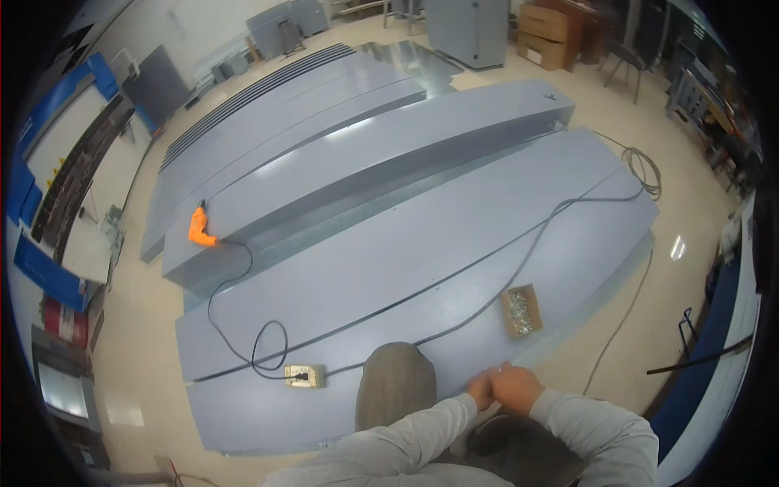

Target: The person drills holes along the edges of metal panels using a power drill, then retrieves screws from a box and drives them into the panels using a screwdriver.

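Note:
My left hand [480,390] and my right hand [518,390] meet at the near edge of a grey metal panel [454,312]. Both have their fingers curled closed against each other; whatever they may hold is too small or hidden. Just beyond them, an open cardboard box [519,311] of small shiny metal fasteners sits on the panel. My bent knee [396,381] rests over the panel to the left. Farther left lies a power socket box [305,376] with a black plug in it. An orange power drill [200,228] lies on another long grey panel.
A grey cable [535,235] crosses the near panels to a coil [643,172] at the far right. The drill's black cord [213,304] loops down the left. More stacked panels [268,122] lie behind. A blue and white machine [73,187] stands left, a grey cabinet [466,32] at the back.

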Demonstrator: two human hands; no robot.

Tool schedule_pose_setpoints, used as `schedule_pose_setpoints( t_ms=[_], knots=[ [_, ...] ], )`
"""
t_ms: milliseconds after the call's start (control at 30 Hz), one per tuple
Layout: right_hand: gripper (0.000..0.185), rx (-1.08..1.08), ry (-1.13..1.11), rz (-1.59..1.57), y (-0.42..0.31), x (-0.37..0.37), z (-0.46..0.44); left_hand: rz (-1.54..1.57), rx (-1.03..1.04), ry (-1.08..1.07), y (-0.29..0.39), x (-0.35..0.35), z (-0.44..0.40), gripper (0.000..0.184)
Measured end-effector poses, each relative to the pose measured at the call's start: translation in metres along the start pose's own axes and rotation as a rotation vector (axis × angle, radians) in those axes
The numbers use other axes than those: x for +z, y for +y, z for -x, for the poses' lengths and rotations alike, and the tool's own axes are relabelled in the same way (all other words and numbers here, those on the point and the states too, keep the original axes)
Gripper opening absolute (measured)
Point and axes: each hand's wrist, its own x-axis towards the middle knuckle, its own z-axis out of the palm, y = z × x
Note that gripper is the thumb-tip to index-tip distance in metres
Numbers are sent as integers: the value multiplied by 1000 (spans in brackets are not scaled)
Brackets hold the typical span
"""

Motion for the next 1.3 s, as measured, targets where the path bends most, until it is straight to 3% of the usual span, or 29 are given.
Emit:
schedule_pose_setpoints(
  t_ms=[133, 233, 333, 400, 467, 567, 700, 800, 900, 1000, 1100, 1200, 1300],
  knots=[
    [24, 26, -30, 40, -3, -11, -5, 55, 33, -32, -6, -3, -14, 31],
    [23, 13, 7, 35, -12, -22, 3, -162, 18, -116, -4, -7, -32, 32],
    [26, 17, -57, -26, -8, -10, -1, -268, 84, -9, -7, -8, -21, 31],
    [28, 140, -211, -2, -9, -15, -6, -59, 90, 107, 0, 8, 2, 24],
    [30, 60, -177, 45, 2, 2, 0, 25, 37, 95, 1, 12, 7, 19],
    [31, 12, -68, 56, -12, -9, 0, -168, 73, -51, -9, -4, -34, 17],
    [31, 48, -46, 70, -5, 4, -1, -268, 54, 3, 0, 1, -10, 19],
    [37, 185, -254, 53, 4, 5, -10, -109, 18, 135, 1, 8, -5, 23],
    [33, 53, -136, 98, 19, 24, -3, -74, 94, 189, -2, 17, -2, 26],
    [25, 71, -17, 35, -11, -5, 1, -140, 80, 160, 3, 14, -8, 25],
    [25, 95, -84, 51, 3, 15, 1, -178, 46, 193, 1, 10, -6, 24],
    [29, 124, -266, 88, -6, -7, -6, -352, 188, 133, -21, -22, -81, 21],
    [25, 9, -91, 78, -8, -13, 0, -286, 113, 119, -14, -6, -48, 19]
  ],
)
